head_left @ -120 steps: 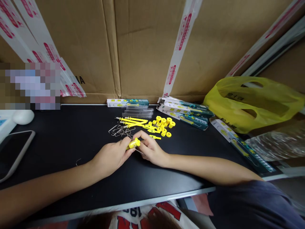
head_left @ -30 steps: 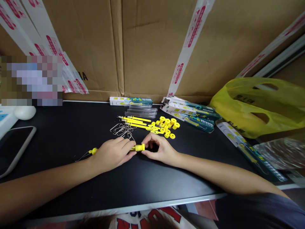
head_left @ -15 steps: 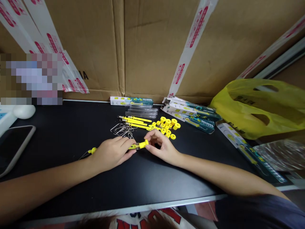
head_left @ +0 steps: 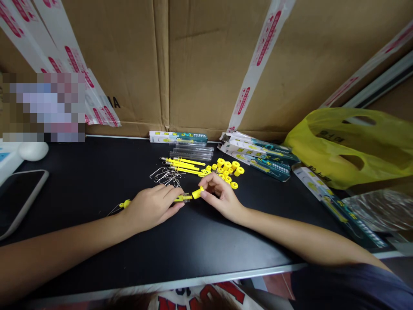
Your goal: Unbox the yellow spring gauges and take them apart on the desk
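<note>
My left hand (head_left: 155, 206) is closed around a spring scale (head_left: 184, 197), a clear tube with yellow parts inside. Its yellow end with a thin wire loop (head_left: 124, 204) sticks out behind the wrist. Between thumb and fingertips, my right hand (head_left: 221, 196) pinches a yellow end cap (head_left: 197, 193). The cap is tilted at the tube's open end, with a yellow rod end at its mouth; whether they touch I cannot tell. Just beyond the hands lie metal hooks (head_left: 166, 175), yellow inner rods (head_left: 185, 165), loose yellow caps (head_left: 227, 165) and clear tubes (head_left: 193, 151).
Printed boxes (head_left: 258, 150) lie at the back right, with another box (head_left: 338, 206) nearer me. A yellow plastic bag (head_left: 348, 146) and a clear plastic roll (head_left: 380, 209) are at the right. A phone (head_left: 21, 200) rests at the left of the black table (head_left: 206, 249). Cardboard (head_left: 206, 64) stands behind.
My right hand has drawn the yellow cap slightly right and up from the tube, tilting it and baring the rod end. My left hand stays in place.
</note>
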Action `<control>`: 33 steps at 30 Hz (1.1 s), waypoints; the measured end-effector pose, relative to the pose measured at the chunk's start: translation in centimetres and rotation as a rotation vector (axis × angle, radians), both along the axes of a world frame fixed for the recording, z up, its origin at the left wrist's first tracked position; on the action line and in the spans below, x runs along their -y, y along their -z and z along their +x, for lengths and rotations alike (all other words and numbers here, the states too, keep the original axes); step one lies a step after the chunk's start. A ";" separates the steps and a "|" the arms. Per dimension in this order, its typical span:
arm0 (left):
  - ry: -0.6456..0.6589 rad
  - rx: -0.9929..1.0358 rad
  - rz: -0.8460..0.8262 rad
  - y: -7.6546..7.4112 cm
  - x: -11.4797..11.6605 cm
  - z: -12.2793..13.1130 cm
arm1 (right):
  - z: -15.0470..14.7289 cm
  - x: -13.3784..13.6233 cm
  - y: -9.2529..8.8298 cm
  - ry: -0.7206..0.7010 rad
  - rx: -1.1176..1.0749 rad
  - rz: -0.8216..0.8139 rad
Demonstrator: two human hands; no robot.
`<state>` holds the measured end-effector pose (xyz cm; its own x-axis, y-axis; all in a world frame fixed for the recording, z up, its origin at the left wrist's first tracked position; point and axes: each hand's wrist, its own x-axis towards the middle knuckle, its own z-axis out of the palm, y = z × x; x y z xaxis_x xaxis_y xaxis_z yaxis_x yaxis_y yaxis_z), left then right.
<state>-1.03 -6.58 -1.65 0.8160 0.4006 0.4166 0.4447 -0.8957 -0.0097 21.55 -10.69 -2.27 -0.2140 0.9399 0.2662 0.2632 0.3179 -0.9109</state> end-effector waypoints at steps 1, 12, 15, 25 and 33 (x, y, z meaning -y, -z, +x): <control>-0.002 -0.005 0.003 0.0 0.0 0.0 | 0.1 0.0 0.0 0.012 -0.001 0.011; 0.015 -0.021 0.039 -0.1 0.3 0.0 | 4.9 -3.2 -4.2 0.244 0.389 0.246; 0.024 -0.020 0.040 -0.1 0.3 0.0 | 7.0 -3.7 -6.0 0.260 0.694 0.243; 0.050 -0.019 0.049 -0.1 0.2 0.2 | 8.7 -2.3 -7.1 0.188 1.380 0.046; 0.059 -0.016 0.048 0.0 0.3 0.2 | 8.6 -2.4 -6.7 0.169 1.451 -0.003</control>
